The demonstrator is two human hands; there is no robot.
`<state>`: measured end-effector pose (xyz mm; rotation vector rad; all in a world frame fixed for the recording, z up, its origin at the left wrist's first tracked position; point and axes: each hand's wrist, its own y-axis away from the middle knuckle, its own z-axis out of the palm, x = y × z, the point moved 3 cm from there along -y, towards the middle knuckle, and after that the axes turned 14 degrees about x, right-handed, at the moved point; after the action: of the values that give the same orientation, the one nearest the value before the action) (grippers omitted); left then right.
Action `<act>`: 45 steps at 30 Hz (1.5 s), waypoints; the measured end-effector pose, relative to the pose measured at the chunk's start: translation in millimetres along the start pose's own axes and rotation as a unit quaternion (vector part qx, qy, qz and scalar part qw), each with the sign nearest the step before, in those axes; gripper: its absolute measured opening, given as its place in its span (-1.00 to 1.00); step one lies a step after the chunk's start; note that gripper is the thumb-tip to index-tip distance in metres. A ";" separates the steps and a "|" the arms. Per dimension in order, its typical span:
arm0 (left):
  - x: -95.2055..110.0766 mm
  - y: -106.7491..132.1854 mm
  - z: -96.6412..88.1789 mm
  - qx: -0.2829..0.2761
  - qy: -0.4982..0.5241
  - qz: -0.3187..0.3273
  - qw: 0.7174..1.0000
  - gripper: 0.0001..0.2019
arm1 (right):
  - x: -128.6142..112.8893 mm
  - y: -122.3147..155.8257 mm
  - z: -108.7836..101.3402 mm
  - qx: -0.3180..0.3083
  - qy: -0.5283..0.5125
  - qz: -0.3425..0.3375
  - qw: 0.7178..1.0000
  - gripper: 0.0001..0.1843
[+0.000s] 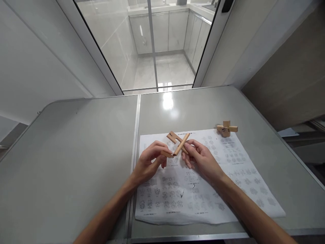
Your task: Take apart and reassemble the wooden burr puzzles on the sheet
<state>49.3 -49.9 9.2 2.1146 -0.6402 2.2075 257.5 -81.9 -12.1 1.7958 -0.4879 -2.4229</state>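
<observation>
Above the printed sheet (203,203), my left hand (152,157) pinches a short wooden puzzle piece (166,154) between thumb and fingers. My right hand (200,154) is closed on two crossed wooden puzzle pieces. One of these is a flat notched piece (172,136) with a dark mark near its far end. The other, a plain narrow stick (182,144), lies across it at a slant. The left piece's tip is close to the stick's near end; I cannot tell whether they touch. My right fingers hide part of the crossed pieces.
An assembled wooden puzzle (226,128) with dark markings stands at the sheet's far right corner. The grey table (101,135) has a metal seam (135,135) left of the sheet. Beyond its far edge is a glass door (167,67) with white cabinets behind it.
</observation>
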 end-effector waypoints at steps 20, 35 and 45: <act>10.3 12.9 15.3 0.026 -0.229 0.323 0.918 -0.79 | 0.8 8.4 -0.2 -0.022 0.032 -0.123 0.992 -0.74; 5.9 12.5 17.3 -0.004 -0.207 0.269 0.941 -0.82 | -1.4 7.0 -4.0 -0.006 0.100 -0.133 0.986 -0.72; -1.6 13.7 18.9 -0.001 -0.181 0.228 0.957 -0.79 | -0.6 8.9 -5.4 -0.010 0.130 -0.124 0.984 -0.69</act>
<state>63.5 -67.8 3.9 2.6146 -1.2668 1.9910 261.7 -91.3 -10.3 2.2421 -0.2242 -2.2720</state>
